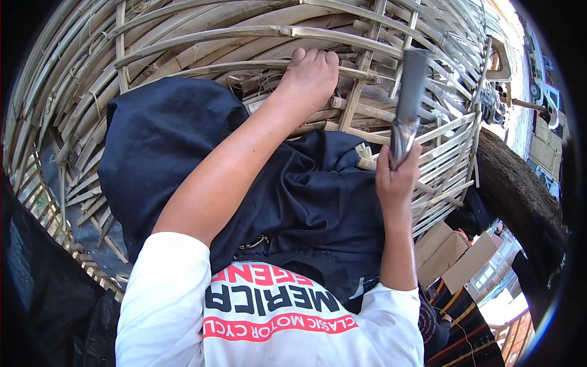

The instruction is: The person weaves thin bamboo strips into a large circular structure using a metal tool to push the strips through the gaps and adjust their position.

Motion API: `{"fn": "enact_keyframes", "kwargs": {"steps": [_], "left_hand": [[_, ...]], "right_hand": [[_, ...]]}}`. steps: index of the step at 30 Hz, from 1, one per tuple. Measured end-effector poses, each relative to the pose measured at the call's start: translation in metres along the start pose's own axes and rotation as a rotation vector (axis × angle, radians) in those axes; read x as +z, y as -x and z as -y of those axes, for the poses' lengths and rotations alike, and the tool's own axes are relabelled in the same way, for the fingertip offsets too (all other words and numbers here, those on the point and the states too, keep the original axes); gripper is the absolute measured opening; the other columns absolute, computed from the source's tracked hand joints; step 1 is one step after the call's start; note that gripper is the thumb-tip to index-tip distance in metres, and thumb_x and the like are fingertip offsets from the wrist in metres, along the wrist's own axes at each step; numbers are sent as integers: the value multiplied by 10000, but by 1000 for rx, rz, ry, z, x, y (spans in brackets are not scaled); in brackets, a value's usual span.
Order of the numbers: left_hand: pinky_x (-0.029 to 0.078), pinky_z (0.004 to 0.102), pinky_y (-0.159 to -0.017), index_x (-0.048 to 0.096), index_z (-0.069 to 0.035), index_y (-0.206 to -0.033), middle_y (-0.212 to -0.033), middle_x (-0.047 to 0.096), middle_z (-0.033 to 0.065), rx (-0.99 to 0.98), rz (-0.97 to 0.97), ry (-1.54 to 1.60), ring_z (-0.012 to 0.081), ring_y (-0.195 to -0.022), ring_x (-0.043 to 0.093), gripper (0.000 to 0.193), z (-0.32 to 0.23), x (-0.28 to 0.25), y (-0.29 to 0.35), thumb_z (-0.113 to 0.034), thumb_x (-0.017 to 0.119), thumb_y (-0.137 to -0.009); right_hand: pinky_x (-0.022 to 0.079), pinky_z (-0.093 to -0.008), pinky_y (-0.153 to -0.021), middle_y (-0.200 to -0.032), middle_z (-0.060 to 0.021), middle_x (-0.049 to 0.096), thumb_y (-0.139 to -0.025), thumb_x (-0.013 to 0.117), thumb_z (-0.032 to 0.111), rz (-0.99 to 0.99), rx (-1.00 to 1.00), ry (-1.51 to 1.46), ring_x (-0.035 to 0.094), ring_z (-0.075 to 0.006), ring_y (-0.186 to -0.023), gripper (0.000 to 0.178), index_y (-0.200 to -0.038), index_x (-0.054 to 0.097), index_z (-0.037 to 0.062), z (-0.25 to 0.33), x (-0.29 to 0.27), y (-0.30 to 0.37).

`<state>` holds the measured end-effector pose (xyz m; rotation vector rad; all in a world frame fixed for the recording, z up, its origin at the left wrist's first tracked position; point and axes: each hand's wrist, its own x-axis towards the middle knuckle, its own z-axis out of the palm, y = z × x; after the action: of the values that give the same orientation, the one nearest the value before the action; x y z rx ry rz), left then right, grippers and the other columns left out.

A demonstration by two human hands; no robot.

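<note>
My left hand (310, 76) is closed in a fist over a long pale bamboo strip (244, 68) that runs across the woven slats. My right hand (398, 175) grips the lower end of a broad-bladed knife (408, 104) made of metal. Its flat blade points away from me, upright in the view and slightly blurred. The knife is over the right side of a large bamboo lattice (358, 92), where crosspieces meet the long strips. Whether the blade touches a slat I cannot tell. My legs in dark trousers (183, 128) are bent against the lattice.
A thick tree trunk (516, 177) stands on the right. Nearer lies an open cardboard box (449, 248), with part of a person in dark clothing (431, 327) below it. Dark sheeting (36, 275) hangs at the left. A vehicle (544, 85) shows at far right.
</note>
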<state>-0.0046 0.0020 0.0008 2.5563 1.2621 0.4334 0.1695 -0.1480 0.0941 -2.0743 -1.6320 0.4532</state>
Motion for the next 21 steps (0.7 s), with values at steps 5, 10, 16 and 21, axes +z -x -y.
{"fn": "enact_keyframes", "kwargs": {"steps": [5, 10, 16, 21], "left_hand": [[395, 405, -832, 509, 10, -989, -926, 611, 121, -3, -27, -23, 270, -939, 591, 321, -3, 7, -2, -3, 651, -701], [397, 379, -817, 518, 6, -983, -929, 618, 125, -13, -40, 5, 273, -930, 595, 317, 1, 5, -9, -18, 654, -698], [392, 379, -809, 517, 10, -986, -925, 630, 141, -12, -80, 7, 270, -934, 594, 308, 4, 8, -5, -39, 634, -706], [380, 400, -833, 511, 32, -1027, -943, 626, 145, -12, 11, 3, 277, -961, 588, 332, -2, 6, 1, -60, 632, -733]], "right_hand": [[525, -482, -679, -840, -287, 659, -892, 677, 169, 20, 4, 31, 669, -466, -797, 415, -1193, 474, -33, 8, -7, 1], [494, -330, -588, -715, -134, 625, -928, 649, 108, 215, -23, 252, 610, -143, -639, 341, -1178, 478, -49, -20, 3, -2], [493, -395, -582, -762, -153, 656, -928, 644, 112, 257, 48, 316, 629, -250, -607, 363, -1201, 457, -37, -39, 14, -16], [513, -442, -641, -824, -276, 650, -912, 663, 170, -160, -19, -321, 654, -463, -765, 396, -1172, 433, -22, -31, 9, 25]]}}
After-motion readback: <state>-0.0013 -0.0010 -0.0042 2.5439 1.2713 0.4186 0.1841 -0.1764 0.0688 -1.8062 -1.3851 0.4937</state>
